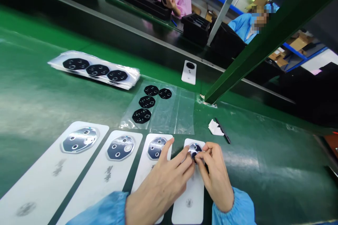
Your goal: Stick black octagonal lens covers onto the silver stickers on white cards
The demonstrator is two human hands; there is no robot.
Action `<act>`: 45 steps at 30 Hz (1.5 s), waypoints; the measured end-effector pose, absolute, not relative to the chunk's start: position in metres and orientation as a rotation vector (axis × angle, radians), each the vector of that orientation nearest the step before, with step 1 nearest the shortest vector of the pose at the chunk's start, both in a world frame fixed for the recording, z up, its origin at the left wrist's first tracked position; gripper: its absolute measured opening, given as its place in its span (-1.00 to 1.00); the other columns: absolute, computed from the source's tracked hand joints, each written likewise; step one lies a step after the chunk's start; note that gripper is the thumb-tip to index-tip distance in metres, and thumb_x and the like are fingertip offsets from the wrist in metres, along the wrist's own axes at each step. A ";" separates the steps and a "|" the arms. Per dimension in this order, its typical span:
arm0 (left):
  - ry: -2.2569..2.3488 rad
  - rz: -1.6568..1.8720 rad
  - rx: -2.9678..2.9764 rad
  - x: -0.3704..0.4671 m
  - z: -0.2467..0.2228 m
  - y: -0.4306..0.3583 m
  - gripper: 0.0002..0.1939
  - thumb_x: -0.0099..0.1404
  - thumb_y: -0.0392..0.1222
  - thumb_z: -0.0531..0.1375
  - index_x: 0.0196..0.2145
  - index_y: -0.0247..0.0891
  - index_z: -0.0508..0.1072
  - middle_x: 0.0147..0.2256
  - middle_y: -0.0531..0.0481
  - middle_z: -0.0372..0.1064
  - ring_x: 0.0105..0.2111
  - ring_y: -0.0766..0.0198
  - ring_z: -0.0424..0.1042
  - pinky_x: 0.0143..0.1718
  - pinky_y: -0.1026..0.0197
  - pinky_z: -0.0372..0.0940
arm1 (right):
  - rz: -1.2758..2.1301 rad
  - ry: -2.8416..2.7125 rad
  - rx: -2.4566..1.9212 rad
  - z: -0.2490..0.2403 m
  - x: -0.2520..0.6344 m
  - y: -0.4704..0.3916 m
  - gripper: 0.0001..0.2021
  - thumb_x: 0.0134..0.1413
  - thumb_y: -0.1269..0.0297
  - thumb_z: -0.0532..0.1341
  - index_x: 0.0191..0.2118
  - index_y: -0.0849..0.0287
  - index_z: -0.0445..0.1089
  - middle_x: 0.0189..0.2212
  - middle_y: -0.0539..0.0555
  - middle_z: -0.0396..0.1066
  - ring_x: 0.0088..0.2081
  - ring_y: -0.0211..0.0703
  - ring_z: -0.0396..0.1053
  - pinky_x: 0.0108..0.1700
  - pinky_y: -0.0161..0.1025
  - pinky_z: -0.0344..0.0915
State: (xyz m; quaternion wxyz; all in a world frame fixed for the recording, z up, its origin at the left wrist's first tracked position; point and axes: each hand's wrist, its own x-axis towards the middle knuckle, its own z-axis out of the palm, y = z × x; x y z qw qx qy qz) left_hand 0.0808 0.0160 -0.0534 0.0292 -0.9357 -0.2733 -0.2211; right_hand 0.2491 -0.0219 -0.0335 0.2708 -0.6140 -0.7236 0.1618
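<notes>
White rightmost panel (191, 190) beneath both hands (164, 175) (216, 179), close together at its silver octagonal plate (195, 148), grip unclear.

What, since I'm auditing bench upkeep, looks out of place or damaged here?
The thick green post looks damaged at its foot: ragged whitish patches, perhaps chipped paint, where it meets the glossy green workbench. An irregular white scrap lies like litter beside a slim black stick.

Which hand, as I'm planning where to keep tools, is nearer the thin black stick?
Right. The right hand is on the near side of the thin black stick, slightly to its left; the left hand is farther left, beyond the right.
</notes>
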 end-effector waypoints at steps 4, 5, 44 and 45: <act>-0.849 -0.664 -2.898 0.080 -0.053 0.016 -0.77 0.25 -0.31 0.03 -0.18 -0.27 0.41 -0.19 -0.03 0.41 0.07 0.16 0.19 0.22 -0.26 -0.61 | 0.396 -1.960 -1.675 -0.034 0.250 -0.023 -0.81 0.21 0.52 -0.02 -0.24 0.15 0.29 -0.19 0.15 0.13 -0.19 -0.10 0.25 -0.15 -0.09 0.31; -0.851 -0.665 -2.897 0.080 -0.053 0.016 -0.77 0.25 -0.31 0.02 -0.18 -0.27 0.41 -0.19 -0.03 0.41 0.07 0.15 0.19 0.22 -0.27 -0.60 | 0.399 -1.976 -1.671 -0.034 0.250 -0.023 -0.80 0.20 0.53 -0.02 -0.24 0.15 0.29 -0.19 0.15 0.13 -0.19 -0.10 0.25 -0.16 -0.09 0.31; -0.656 -0.172 -3.439 0.113 0.006 0.077 -0.77 0.21 -0.55 0.02 -0.46 -0.32 0.35 -0.40 -0.04 0.35 -0.35 0.23 0.27 -0.24 0.18 0.11 | 0.484 -1.617 -1.559 -0.039 0.261 -0.023 -0.89 0.23 0.40 0.04 -0.33 0.14 0.24 -0.32 0.04 0.18 -0.32 -0.22 0.23 -0.34 -0.28 0.22; -0.651 -0.164 -3.443 0.113 0.006 0.077 -0.77 0.22 -0.54 0.02 -0.47 -0.32 0.34 -0.40 -0.04 0.35 -0.35 0.23 0.27 -0.23 0.18 0.10 | 0.460 -1.634 -1.564 -0.038 0.259 -0.023 -0.89 0.23 0.42 0.04 -0.33 0.14 0.24 -0.33 0.04 0.18 -0.32 -0.22 0.23 -0.34 -0.28 0.21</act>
